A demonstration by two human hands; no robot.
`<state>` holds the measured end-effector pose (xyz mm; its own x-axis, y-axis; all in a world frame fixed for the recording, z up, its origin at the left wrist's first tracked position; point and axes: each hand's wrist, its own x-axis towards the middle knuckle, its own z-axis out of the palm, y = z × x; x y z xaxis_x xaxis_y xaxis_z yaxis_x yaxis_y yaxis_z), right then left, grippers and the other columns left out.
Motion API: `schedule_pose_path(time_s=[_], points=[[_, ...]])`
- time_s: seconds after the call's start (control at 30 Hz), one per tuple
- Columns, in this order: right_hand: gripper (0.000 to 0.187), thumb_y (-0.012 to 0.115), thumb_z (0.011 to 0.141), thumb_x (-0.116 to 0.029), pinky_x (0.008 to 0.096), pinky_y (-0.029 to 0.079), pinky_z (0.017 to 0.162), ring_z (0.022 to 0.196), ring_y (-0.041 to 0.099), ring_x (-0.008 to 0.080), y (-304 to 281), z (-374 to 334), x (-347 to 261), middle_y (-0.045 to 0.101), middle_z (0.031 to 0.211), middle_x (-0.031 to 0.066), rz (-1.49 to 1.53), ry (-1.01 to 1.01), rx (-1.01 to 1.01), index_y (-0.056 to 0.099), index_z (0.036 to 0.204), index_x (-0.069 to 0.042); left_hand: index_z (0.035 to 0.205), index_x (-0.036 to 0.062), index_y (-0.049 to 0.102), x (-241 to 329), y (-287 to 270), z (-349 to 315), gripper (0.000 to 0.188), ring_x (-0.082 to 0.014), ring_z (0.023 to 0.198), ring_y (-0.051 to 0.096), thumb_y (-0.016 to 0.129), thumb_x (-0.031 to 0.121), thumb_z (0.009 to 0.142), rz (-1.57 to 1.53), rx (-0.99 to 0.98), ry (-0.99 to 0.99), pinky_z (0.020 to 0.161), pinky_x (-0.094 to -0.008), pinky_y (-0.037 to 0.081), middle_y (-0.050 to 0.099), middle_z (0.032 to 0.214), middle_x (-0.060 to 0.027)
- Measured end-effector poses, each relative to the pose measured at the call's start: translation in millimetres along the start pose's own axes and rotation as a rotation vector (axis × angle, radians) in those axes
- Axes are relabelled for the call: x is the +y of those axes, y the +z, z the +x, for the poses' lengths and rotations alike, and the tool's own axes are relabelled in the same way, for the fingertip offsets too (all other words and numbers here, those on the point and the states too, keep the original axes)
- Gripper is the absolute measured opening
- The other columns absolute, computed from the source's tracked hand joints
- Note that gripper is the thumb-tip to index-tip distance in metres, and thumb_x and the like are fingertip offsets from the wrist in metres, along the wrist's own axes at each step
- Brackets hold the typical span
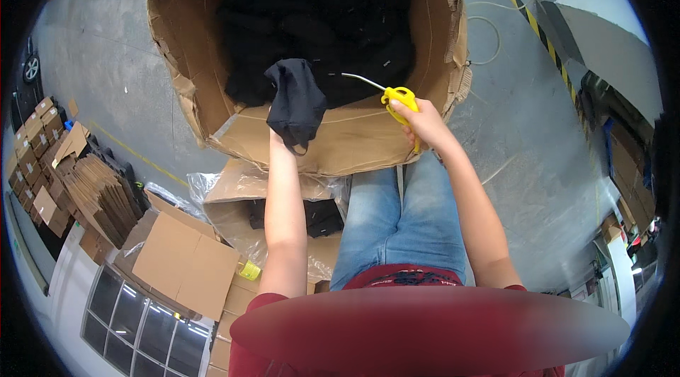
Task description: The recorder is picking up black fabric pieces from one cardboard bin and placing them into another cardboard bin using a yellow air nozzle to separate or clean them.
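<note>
My left hand [277,138] holds up a small black cloth bag [297,101] over the near edge of a big cardboard box. The cloth covers most of that hand, so its fingers are hidden. A thin loop hangs from the bag's lower end. In my right hand [423,122] is a yellow air blow gun [402,102], the fingers wrapped round its handle. Its bent metal nozzle points left toward the bag, apart from it. The large cardboard box [333,140] holds a heap of black cloth pieces [319,16] with small pale bits on them.
Below the big box, at my left, is an open carton [234,214] with plastic lining and black cloth inside. Folded cardboard sheets [99,193] and stacked cartons [35,136] stand farther left. On the right, a hose [496,44] lies on the grey floor near yellow-black tape [528,16].
</note>
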<state>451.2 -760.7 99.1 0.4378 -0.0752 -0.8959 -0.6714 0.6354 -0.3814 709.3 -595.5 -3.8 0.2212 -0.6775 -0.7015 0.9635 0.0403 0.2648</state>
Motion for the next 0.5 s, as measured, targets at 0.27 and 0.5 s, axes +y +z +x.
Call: schedule_pose_path(time_s=[0.27,0.5], points=[[0.045,0.060,0.083,-0.045,0.0312,0.044,0.045,0.043,0.053,0.0142,-4,9,12,0.057,0.060,0.0074,-0.334,-0.228,0.278,0.062,0.086,0.000,0.099,-0.0054,0.061,-1,23,4,0.037,-0.0289,0.092,0.062,0.069,0.023,0.078,1.374,0.477,0.332,0.081,-0.0365,0.047,0.065,0.099,-0.0161],[0.044,0.059,0.083,-0.042,0.0357,0.048,0.065,0.068,0.063,0.0243,20,8,-20,0.064,0.071,0.0115,-0.330,0.037,-0.022,0.063,0.100,-0.001,0.101,-0.0090,0.057,16,38,-38,0.043,-0.0387,0.100,0.056,0.068,0.025,0.078,1.968,0.300,0.474,0.084,-0.0388,0.046,0.056,0.110,-0.0247]])
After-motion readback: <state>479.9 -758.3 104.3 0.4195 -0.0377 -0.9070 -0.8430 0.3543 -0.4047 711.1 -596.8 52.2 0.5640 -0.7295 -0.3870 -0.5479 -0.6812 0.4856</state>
